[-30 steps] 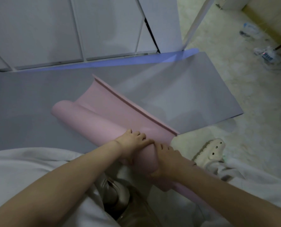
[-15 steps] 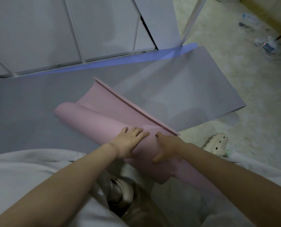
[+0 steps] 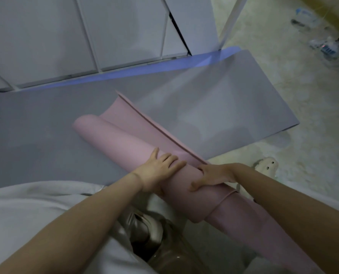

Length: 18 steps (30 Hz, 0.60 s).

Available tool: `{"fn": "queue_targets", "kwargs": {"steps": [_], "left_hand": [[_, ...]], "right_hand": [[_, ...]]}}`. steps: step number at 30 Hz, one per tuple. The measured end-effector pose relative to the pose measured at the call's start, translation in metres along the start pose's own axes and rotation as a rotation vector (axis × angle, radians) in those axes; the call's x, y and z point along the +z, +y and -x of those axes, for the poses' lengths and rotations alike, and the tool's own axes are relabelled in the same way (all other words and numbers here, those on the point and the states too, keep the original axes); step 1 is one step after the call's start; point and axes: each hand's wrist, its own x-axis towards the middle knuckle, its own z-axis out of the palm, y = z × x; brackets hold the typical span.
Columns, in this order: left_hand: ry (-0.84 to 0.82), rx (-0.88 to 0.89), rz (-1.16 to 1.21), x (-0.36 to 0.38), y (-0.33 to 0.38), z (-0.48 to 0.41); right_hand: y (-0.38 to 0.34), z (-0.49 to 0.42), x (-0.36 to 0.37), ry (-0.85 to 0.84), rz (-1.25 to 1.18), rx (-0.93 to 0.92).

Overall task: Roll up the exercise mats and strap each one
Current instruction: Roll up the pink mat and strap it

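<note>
A pink exercise mat [image 3: 113, 139] lies mostly rolled, diagonal across a flat grey-purple mat [image 3: 214, 107] on the floor. Its loose end [image 3: 144, 119] curls up along the far side of the roll. My left hand [image 3: 160, 171] presses flat on top of the roll with straight fingers. My right hand [image 3: 214, 175] rests on the roll just to the right, fingers over the far side and thumb toward me. The roll's near end [image 3: 208, 210] juts out unevenly past my hands.
White cabinet doors [image 3: 85, 36] stand behind the grey mat. A pale slipper [image 3: 267, 165] lies on the tiled floor at right, and clear plastic bottles [image 3: 326, 46] at far right. A shiny shoe [image 3: 144, 228] and my white clothing are below.
Both hands have slid forward over the top of the pink roll, turning it a little further away from me. The left hand's fingers have flattened out.
</note>
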Motion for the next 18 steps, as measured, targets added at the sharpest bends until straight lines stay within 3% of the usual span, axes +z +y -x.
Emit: {"fn": "queue_targets", "kwargs": {"steps": [4, 9, 11, 18], "left_hand": [[0.014, 0.044, 0.002, -0.002, -0.002, -0.011], [-0.049, 0.066, 0.006, -0.012, -0.001, -0.018], [-0.06, 0.063, 0.019, -0.015, -0.002, -0.017], [-0.121, -0.006, 0.072, -0.029, -0.007, -0.011]], "right_hand": [[0.003, 0.005, 0.009, 0.097, 0.095, 0.048], [0.005, 0.014, 0.053, 0.354, 0.44, -0.013], [0.001, 0.015, 0.066, 0.442, 0.449, -0.014], [-0.015, 0.016, 0.038, 0.385, 0.354, -0.012]]}}
